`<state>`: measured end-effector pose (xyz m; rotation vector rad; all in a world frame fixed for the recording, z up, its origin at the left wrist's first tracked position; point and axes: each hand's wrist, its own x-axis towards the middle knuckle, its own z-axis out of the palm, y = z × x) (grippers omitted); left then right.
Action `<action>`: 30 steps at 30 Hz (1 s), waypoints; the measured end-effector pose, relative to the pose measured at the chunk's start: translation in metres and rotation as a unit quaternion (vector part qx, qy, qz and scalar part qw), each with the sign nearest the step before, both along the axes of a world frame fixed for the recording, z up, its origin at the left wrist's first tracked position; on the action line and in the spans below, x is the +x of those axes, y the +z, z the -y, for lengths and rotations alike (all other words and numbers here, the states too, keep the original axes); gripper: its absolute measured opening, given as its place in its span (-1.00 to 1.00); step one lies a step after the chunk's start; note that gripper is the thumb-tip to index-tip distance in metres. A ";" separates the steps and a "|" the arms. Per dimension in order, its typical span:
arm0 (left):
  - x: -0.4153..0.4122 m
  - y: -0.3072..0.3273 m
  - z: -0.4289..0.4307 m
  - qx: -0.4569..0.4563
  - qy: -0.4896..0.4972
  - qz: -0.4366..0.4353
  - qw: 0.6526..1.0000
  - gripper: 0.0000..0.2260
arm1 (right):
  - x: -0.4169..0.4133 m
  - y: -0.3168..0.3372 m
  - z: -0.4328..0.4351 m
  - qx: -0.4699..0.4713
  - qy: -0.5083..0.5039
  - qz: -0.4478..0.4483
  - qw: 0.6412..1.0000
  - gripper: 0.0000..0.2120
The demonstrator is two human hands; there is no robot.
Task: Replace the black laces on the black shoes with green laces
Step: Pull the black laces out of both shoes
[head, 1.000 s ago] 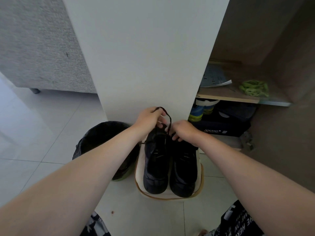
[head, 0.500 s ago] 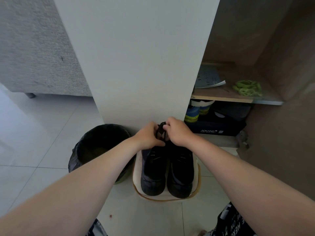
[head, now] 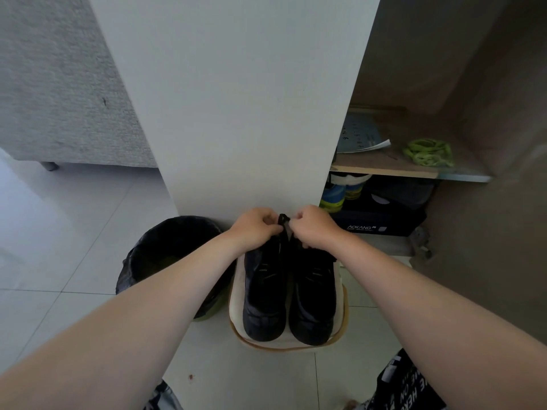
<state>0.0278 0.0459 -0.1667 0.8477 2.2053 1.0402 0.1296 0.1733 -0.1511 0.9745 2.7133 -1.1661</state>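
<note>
Two black shoes stand side by side on a cream mat [head: 340, 327], toes toward me: the left shoe [head: 263, 294] and the right shoe [head: 313, 297]. Above their openings my left hand [head: 256, 229] and my right hand [head: 313, 224] pinch a bunched black lace [head: 283, 219] between them. Both hands have curled fingers. A bundle of green laces [head: 429, 152] lies on a wooden shelf [head: 384, 170] at the right.
A white cabinet panel [head: 236, 113] rises just behind the shoes. A bin with a black liner [head: 165, 253] sits left of the mat. Under the shelf are a dark shoebox [head: 376, 223] and colourful shoes [head: 340, 193]. A grey sofa [head: 59, 84] is at far left.
A second ago a loop of black lace stood up between my hands. Now the hands have drawn together and the lace is gathered into a small bunch.
</note>
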 end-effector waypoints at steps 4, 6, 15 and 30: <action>0.000 0.000 -0.003 0.017 0.027 0.019 0.999 -0.88 | 0.005 -0.009 0.008 0.043 0.101 0.079 0.991 -0.81; -0.004 0.003 -0.002 0.018 0.064 0.015 0.998 -0.92 | 0.003 -0.012 0.013 0.087 0.105 0.061 0.989 -0.68; 0.003 0.009 0.010 0.038 -0.078 -0.261 0.962 -0.50 | -0.002 -0.013 0.008 0.102 0.124 0.079 0.984 -0.75; 0.007 0.004 0.004 -0.048 -0.067 -0.033 0.996 -0.85 | 0.005 0.019 -0.011 -0.042 -0.002 -0.058 0.997 -0.79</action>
